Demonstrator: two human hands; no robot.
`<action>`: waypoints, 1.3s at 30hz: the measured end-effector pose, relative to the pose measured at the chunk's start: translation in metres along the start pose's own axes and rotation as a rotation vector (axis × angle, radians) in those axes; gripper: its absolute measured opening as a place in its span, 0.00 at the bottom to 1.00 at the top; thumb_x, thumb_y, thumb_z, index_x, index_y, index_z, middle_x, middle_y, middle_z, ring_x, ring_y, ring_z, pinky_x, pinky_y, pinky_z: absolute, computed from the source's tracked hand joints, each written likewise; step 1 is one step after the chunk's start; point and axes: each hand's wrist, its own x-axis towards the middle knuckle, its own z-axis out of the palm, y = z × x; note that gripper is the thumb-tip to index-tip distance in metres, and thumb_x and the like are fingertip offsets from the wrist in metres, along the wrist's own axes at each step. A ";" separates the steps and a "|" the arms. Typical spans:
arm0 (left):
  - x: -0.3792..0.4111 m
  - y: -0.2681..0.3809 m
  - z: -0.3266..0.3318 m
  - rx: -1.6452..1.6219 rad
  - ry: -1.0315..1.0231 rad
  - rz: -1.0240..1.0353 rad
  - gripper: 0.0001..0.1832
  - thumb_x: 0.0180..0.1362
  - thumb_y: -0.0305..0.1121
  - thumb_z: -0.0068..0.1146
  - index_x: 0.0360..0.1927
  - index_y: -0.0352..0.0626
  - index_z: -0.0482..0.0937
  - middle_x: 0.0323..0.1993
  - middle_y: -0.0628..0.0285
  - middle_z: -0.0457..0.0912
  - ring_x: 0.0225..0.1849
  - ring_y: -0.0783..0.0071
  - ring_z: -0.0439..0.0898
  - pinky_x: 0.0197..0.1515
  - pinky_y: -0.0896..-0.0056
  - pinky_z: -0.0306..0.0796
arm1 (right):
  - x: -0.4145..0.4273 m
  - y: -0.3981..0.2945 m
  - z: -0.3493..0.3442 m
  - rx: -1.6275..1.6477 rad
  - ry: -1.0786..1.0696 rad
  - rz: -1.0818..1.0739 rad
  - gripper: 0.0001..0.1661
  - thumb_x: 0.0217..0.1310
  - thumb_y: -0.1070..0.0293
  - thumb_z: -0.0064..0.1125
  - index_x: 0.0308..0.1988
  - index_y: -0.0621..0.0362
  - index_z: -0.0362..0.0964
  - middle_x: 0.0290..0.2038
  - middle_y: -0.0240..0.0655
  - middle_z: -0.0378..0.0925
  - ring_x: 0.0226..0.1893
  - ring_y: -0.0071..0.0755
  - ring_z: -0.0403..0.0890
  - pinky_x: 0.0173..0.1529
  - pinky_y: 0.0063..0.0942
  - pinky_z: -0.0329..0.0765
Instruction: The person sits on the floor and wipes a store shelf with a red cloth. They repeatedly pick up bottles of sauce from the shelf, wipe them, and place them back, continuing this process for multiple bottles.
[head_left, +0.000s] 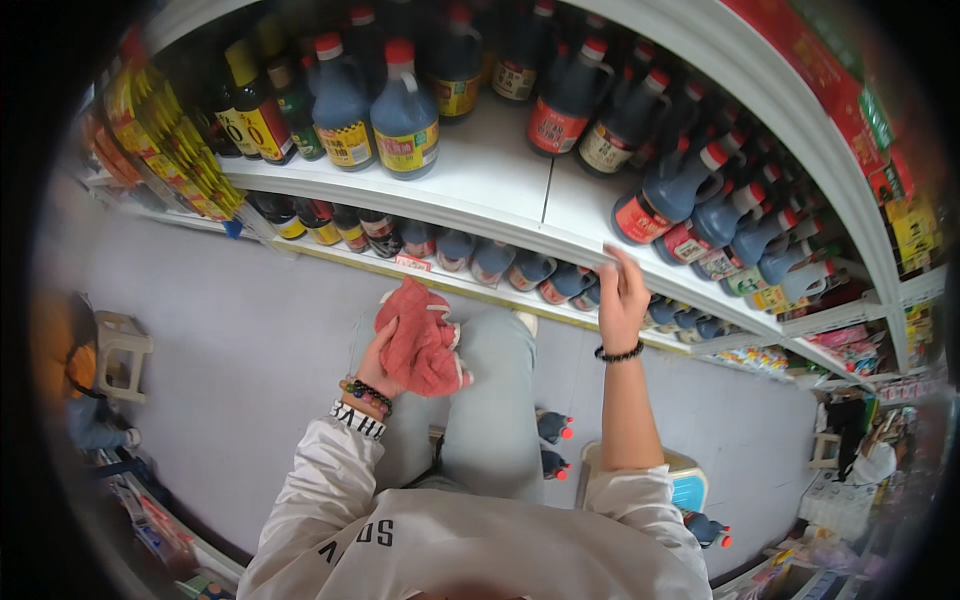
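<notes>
My left hand (380, 361) holds a crumpled red cloth (418, 345) with pale edging above my knees. My right hand (624, 296) is empty, its fingers partly extended at the front edge of a white shelf (487, 169). Nearest to that hand on the shelf is a dark plastic jug of sauce (646, 214) with a red label. Further left along the board stand a jug with a yellow label (405, 139) and another jug (341, 124) beside it. A red-labelled jug (559, 124) and a cream-labelled one (606, 150) stand behind the bare stretch.
More bottles line the lower shelf (491, 262). On the floor by my right leg lie two red-capped jugs (553, 425), near a stool with a blue top (688, 487). Another jug (705, 529) is behind it. Yellow packets (161, 135) hang at left; a plastic stool (124, 352) and a person (82, 375) are further left.
</notes>
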 end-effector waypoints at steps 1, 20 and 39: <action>0.001 0.002 0.001 -0.004 -0.021 -0.003 0.28 0.63 0.45 0.38 0.61 0.39 0.57 0.56 0.53 0.67 0.57 0.57 0.68 0.59 0.53 0.62 | 0.027 0.000 0.005 -0.080 -0.031 -0.210 0.18 0.59 0.77 0.48 0.50 0.69 0.65 0.48 0.38 0.69 0.40 0.26 0.75 0.46 0.21 0.71; -0.001 0.012 -0.016 -0.146 -0.123 0.025 0.26 0.64 0.45 0.38 0.60 0.40 0.59 0.54 0.56 0.68 0.56 0.61 0.68 0.60 0.57 0.61 | 0.225 -0.083 0.096 -1.093 -0.009 -0.274 0.29 0.48 0.41 0.53 0.34 0.58 0.77 0.31 0.47 0.78 0.36 0.50 0.79 0.42 0.41 0.73; 0.000 0.005 0.006 0.138 -0.145 0.271 0.29 0.64 0.48 0.35 0.65 0.46 0.52 0.61 0.59 0.62 0.63 0.66 0.61 0.64 0.65 0.54 | -0.057 -0.143 0.138 -0.411 -0.571 -1.074 0.19 0.33 0.55 0.66 0.25 0.54 0.71 0.19 0.28 0.66 0.22 0.32 0.66 0.29 0.30 0.64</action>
